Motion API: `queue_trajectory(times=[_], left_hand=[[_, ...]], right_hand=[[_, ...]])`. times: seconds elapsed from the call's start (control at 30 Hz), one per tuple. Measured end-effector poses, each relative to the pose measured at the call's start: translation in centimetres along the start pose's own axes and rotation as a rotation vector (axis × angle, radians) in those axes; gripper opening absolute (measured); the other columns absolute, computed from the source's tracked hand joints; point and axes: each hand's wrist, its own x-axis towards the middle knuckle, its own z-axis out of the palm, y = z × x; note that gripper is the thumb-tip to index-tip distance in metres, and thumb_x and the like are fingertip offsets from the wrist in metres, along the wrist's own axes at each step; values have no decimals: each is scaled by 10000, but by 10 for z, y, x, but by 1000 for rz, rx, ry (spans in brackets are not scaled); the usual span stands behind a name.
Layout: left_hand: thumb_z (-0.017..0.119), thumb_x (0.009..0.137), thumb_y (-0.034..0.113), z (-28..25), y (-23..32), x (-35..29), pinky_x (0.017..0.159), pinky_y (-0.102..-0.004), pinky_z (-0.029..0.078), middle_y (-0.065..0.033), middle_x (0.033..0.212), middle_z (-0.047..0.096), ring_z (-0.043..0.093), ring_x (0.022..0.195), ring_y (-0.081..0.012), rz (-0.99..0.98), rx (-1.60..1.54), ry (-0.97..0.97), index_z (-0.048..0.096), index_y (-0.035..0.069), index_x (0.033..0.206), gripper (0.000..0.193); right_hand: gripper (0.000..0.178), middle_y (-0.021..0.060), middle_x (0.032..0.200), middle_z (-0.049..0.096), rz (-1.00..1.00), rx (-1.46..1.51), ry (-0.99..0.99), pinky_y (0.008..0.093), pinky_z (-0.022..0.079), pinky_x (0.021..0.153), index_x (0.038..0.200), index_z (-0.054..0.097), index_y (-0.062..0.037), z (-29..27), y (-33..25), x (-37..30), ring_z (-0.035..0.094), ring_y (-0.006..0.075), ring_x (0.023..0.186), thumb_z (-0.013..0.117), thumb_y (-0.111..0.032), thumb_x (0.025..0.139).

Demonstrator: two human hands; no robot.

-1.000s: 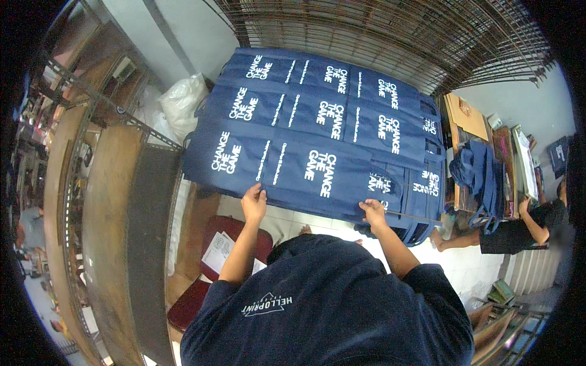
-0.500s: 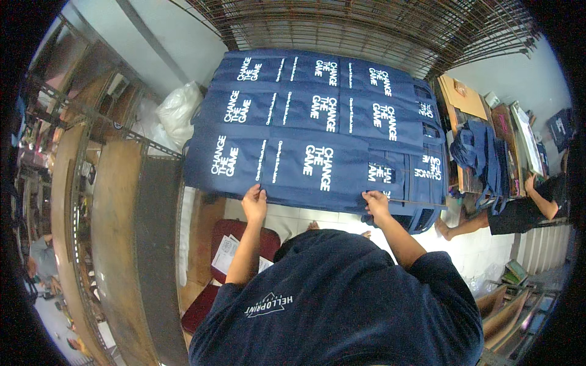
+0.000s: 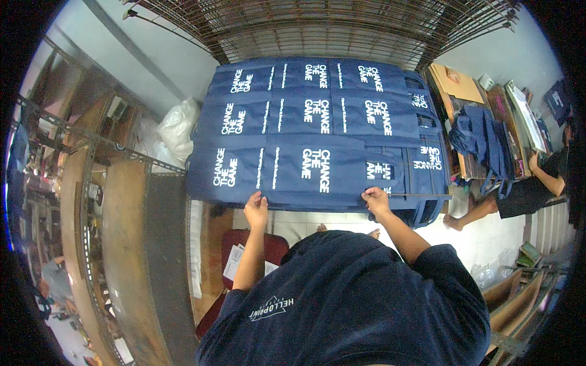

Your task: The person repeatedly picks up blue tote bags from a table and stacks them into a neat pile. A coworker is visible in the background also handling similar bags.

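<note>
Navy tote bags with white print lie flat in overlapping rows over a wide surface in front of me. My left hand (image 3: 257,209) pinches the near edge of the front navy tote bag (image 3: 292,186), by its left part. Farther right along the same edge, my right hand (image 3: 376,202) has thumb and fingers closed on the bag's corner. Between the two hands the fabric lies nearly smooth. Bag handles (image 3: 425,210) and more layered bags show just beyond my right hand. What supports the bags is hidden beneath them.
Metal wire racks (image 3: 317,30) stand behind the bags. A dark red chair (image 3: 273,244) with papers is below my left arm. At right, more navy bags (image 3: 479,143) hang over a cluttered table, beside another person's leg (image 3: 479,211). Long boards (image 3: 131,244) fill the left.
The whole view has shifted slightly, so the bags sit a little lower in it. Both hands keep their pinch on the near edge of the front bag.
</note>
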Motion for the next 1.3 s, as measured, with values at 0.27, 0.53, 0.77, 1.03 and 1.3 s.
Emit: queue_trajectory(times=[0.27, 0.53, 0.77, 1.03, 1.3], left_hand=[[612, 758, 88, -1, -11, 0, 639, -301, 487, -154, 802, 648, 632, 685, -195, 39, 75, -10, 604, -17, 983, 248], [653, 759, 166, -5, -9, -5, 673, -285, 465, -134, 813, 633, 589, 718, -156, 82, 18, 78, 603, -19, 991, 300], [596, 802, 207, -43, -70, -36, 659, -333, 456, -128, 802, 622, 587, 719, -247, 228, 201, 136, 604, -27, 935, 269], [569, 824, 315, -30, -198, -107, 668, -373, 468, -132, 960, 614, 590, 781, -264, -167, 829, -914, 535, 24, 1099, 402], [608, 788, 373, 79, -134, -103, 645, -363, 462, -150, 986, 597, 578, 841, -260, -517, 278, -919, 487, 29, 1179, 534]], right_hand=[[155, 55, 691, 580, 6, 26, 3, 258, 448, 508, 842, 562, -29, -2, 1, 1, 537, 115, 587, 665, -102, 751], [160, 47, 665, 575, -45, 103, 17, 249, 435, 493, 838, 557, -35, -6, 3, -2, 531, 105, 579, 655, -141, 771], [156, 22, 651, 576, -387, 40, 149, 229, 427, 497, 836, 558, -38, -32, 28, -5, 528, 81, 577, 630, -171, 799], [142, 81, 545, 520, -369, -207, 588, 324, 395, 484, 821, 586, -70, -112, 25, -48, 505, 201, 484, 596, -208, 787], [321, 173, 748, 627, 68, -510, 923, 372, 480, 607, 974, 562, -28, -266, 143, -54, 623, 303, 680, 602, -269, 766]])
